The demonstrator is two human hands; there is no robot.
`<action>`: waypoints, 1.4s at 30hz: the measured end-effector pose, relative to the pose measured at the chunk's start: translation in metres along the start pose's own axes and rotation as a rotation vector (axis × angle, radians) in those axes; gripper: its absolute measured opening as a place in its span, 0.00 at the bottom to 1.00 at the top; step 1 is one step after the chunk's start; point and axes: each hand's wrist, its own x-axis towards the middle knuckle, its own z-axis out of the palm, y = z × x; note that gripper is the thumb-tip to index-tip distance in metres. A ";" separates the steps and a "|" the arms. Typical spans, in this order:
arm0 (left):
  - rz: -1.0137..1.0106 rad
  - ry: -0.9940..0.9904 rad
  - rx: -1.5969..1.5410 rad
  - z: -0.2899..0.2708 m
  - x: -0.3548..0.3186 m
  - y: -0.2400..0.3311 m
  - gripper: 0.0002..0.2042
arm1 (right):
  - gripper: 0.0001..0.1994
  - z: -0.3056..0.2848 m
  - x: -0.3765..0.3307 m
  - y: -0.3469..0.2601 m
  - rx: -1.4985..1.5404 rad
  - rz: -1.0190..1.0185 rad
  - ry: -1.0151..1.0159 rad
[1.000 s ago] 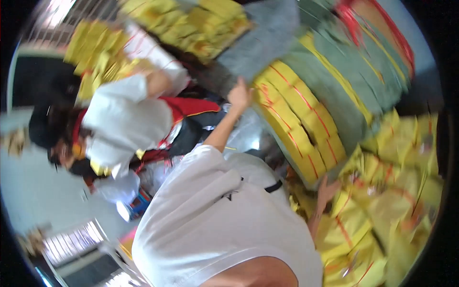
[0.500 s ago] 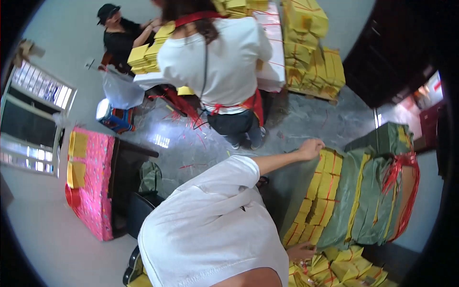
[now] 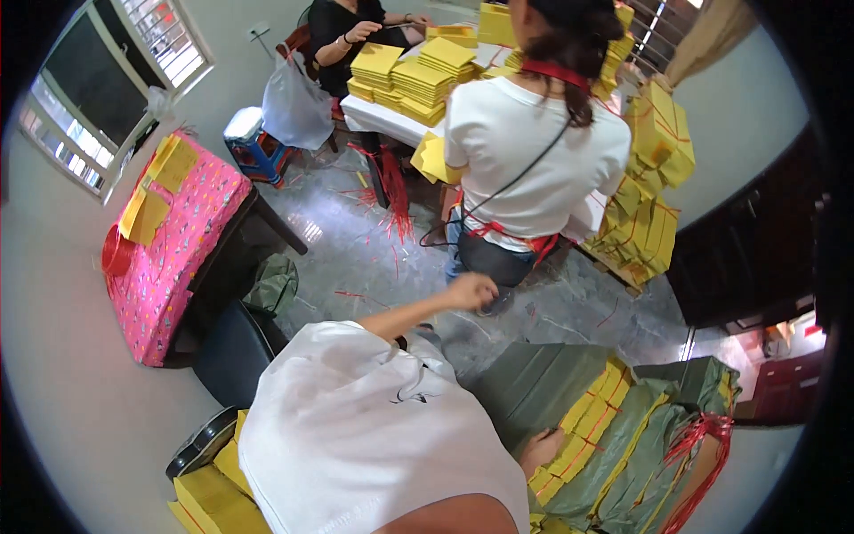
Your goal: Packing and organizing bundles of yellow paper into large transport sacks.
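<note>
Your right hand (image 3: 541, 448) rests on the yellow bundles (image 3: 594, 418) at the edge of the green-wrapped stack (image 3: 623, 454). Its fingers lie on the paper, but your white shirt (image 3: 374, 436) hides most of the hand, so you cannot tell whether it grips a bundle or only presses on it. The bundles are tied with thin red string and sit tucked between folds of the green wrap, low and to your right. A loose bunch of red string (image 3: 703, 463) hangs over the stack's far side.

Your left hand (image 3: 471, 290) is lifted out in front of you over the grey floor (image 3: 374, 258), curled into a loose fist. It holds nothing that you can see and touches nothing.

Just beyond that hand a person in a white shirt (image 3: 534, 151) stands with their back to you at a white table (image 3: 391, 120) piled with yellow stacks (image 3: 418, 71). Another person in black (image 3: 356, 27) sits at the table's far end. More yellow bundles are stacked against the wall (image 3: 654, 187) to the right of the table. On your left stands a table with a pink cloth (image 3: 178, 249), yellow sheets (image 3: 160, 182) lying on it, and a blue stool (image 3: 253, 147) stands beyond it near the window.
</note>
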 end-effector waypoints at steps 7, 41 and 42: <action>-0.101 0.695 0.424 -0.281 0.047 -0.041 0.10 | 0.14 0.030 0.006 -0.134 0.130 -0.441 0.256; -0.782 1.004 -0.678 -0.364 -0.270 -0.215 0.14 | 0.09 0.204 0.018 -0.657 0.145 -1.375 -0.764; -0.783 1.009 -0.632 -0.364 -0.271 -0.222 0.14 | 0.09 0.204 0.014 -0.657 0.130 -1.378 -0.765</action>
